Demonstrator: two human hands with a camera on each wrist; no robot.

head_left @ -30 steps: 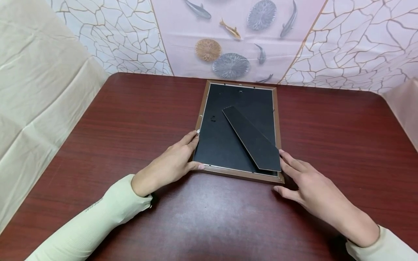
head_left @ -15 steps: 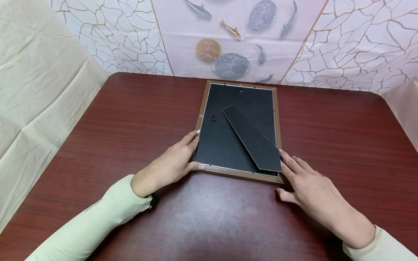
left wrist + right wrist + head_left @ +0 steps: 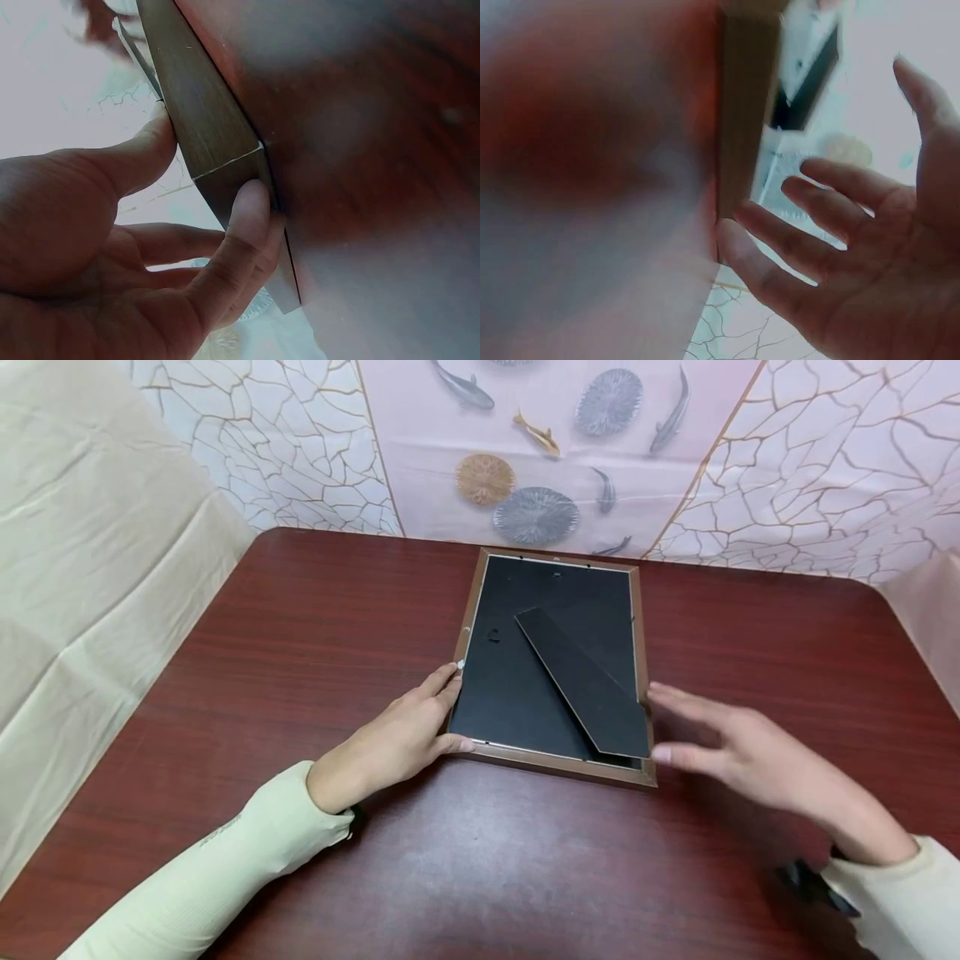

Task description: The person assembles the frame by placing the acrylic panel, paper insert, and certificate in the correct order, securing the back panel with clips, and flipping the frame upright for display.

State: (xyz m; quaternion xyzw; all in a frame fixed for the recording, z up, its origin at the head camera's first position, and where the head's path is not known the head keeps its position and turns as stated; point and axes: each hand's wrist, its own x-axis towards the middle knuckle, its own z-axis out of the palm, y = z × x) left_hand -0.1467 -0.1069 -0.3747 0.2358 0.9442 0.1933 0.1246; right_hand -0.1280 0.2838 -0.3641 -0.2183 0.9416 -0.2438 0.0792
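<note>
Frame lies face down on the table; call it the landmark, sides as the person sees them. Left hand grips the frame's near left corner: thumb on the near rim, fingers along the left side. Reads as steadying it so it won't slide or turn. Right hand has let go: fingers spread, just beside the frame's near right corner. Can't tell if the tips touch the rim. Face-down placing presumably gives access to the back.

Stand slants from the frame's middle to the near right corner; its wide end looks lifted, with a shadow beneath, so probably hinged at the narrow end.

Contents: frame holds the black board, seated inside the rim, hanger left of the stand. Anything under the board is hidden.
</note>
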